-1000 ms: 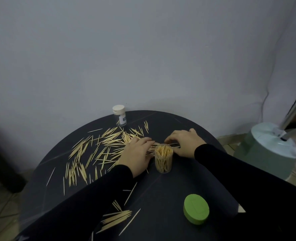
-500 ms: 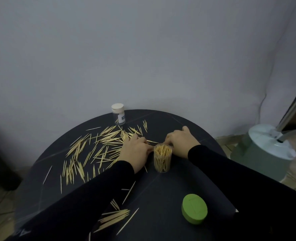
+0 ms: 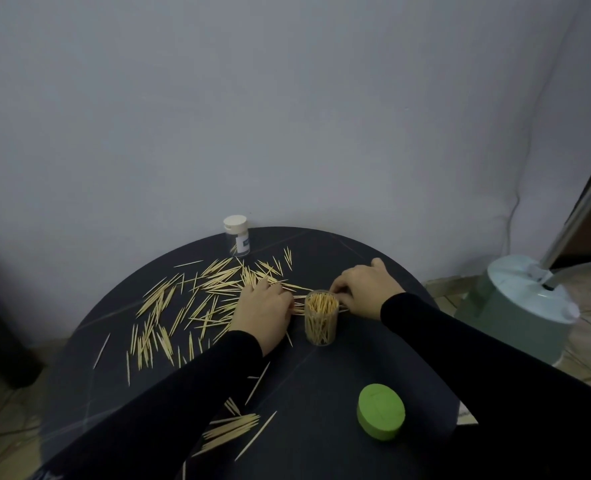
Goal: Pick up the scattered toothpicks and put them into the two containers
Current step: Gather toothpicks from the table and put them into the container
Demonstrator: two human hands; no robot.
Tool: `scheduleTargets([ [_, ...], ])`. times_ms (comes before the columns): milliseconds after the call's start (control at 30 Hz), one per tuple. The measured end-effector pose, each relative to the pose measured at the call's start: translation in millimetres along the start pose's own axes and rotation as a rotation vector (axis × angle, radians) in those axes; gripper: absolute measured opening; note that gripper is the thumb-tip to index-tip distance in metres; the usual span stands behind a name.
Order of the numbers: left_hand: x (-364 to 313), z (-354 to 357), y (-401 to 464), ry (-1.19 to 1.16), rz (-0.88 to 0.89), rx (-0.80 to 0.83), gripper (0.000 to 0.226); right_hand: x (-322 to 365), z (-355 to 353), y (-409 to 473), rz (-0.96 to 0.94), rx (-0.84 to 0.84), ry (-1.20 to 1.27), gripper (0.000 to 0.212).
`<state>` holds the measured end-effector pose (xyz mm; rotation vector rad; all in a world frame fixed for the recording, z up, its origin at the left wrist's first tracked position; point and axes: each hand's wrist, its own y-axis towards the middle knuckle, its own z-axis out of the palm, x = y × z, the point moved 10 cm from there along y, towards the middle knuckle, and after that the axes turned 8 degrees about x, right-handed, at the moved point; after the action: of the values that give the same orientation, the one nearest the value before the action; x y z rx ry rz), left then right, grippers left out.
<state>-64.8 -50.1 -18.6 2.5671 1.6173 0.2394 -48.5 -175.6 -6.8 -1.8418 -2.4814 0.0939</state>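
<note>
Resting knuckles-up on the round dark table (image 3: 356, 368), left hand (image 3: 264, 311) has fingers curled down onto the scattered toothpicks (image 3: 197, 299); actual pinch can't be confirmed. Right hand (image 3: 365, 289) curls behind the clear open container (image 3: 321, 317), fingertips hidden, hold unclear. That container stands upright, packed with toothpicks. White-capped container (image 3: 237, 235) upright at far edge. Green lid (image 3: 380, 415) near front; small toothpick bundle (image 3: 231, 427) beside left sleeve.

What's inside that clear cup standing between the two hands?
The clear cup is packed with toothpicks standing upright, nearly up to its open rim. Its bottom cannot be seen beneath them.
</note>
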Motion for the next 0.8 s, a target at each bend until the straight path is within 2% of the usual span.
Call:
scheduleTargets([
  [267,21,-12,0,-0.311,-0.162,-0.095,0.017,-8,-8,-11,0.041,-0.053,0.137,0.020],
  [467,26,-20,0,-0.768,-0.192,-0.125,0.004,-17,-7,-14,0.079,-0.049,0.265,0.022],
  [600,30,-39,-4,-1.070,-0.198,-0.261,0.010,-25,-13,-12,0.081,-0.176,0.562,0.004],
  [700,30,-47,-6,-1.286,-0.191,-0.302,0.011,-24,-25,-15,0.030,-0.278,0.778,0.012],
  [800,24,-45,-6,-1.364,-0.168,-0.273,0.011,-15,-35,-19,-0.070,-0.325,0.978,0.010],
])
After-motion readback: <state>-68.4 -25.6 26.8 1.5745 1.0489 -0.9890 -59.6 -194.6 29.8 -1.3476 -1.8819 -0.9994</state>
